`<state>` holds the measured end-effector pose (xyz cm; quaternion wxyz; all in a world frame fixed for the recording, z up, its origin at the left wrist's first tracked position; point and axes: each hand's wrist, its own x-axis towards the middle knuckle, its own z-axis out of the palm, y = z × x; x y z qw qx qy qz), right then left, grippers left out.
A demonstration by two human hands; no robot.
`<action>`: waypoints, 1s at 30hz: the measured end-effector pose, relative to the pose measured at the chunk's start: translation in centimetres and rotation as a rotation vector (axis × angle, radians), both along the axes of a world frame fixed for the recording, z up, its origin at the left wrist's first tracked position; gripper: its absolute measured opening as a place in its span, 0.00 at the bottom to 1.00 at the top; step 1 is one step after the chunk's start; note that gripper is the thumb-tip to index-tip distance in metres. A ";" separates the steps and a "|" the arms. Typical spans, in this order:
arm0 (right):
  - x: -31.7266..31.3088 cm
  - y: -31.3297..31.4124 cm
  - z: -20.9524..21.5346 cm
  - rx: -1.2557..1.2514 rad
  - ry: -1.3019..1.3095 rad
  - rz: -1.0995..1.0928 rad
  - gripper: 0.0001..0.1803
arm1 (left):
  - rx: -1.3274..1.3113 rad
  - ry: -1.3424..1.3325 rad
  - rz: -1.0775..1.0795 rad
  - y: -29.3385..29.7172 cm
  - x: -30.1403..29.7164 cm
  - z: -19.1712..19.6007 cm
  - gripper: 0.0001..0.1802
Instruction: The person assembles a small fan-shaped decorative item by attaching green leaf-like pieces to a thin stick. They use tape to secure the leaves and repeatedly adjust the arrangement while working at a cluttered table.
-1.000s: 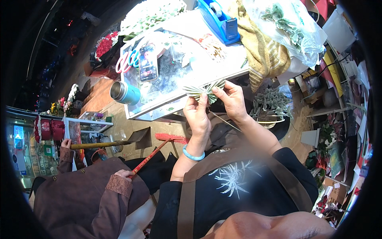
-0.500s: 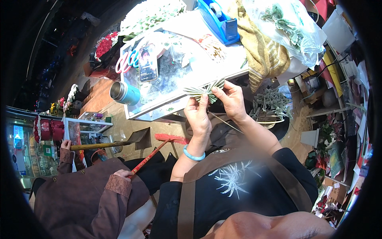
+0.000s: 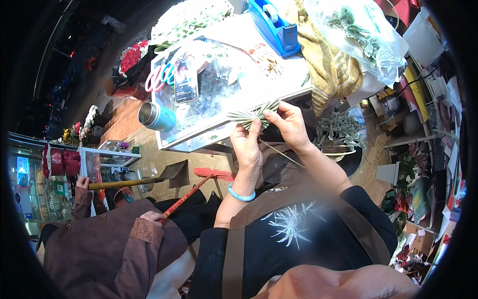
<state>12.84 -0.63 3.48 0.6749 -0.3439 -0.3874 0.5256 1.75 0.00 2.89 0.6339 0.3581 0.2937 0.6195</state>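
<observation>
Just off the near edge of the white table [image 3: 279, 89], a pleated green-and-white rosette [image 3: 243, 117] is held up, spread like a fan. Its long thin stem [image 3: 281, 153] slants down to the right, below my hands. My left hand [image 3: 247, 144], with a light-blue bangle at the wrist, is closed on the rosette's middle and base, the thumb on top. On the rosette's right side, my right hand [image 3: 289, 127] pinches the folds between thumb and fingers. The fingers behind the pleats are partly hidden.
A phone [image 3: 185, 82], blue cup [image 3: 157, 117], blue tape dispenser [image 3: 279, 30] and mustard towel [image 3: 331, 70] are on the table. Grey-green foliage [image 3: 338, 130] sits right of my hands. At left, another person's hands hold a red broom [image 3: 186, 194] and a dustpan [image 3: 174, 173].
The rosette and my left hand have shifted very slightly left, and the pleats appear spread a little wider. Both hands keep their hold.
</observation>
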 end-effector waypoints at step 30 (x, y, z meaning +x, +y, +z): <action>-1.3 -2.1 -2.7 -0.160 -0.154 0.228 0.09 | -0.018 -0.167 0.101 1.8 -1.5 -1.3 0.06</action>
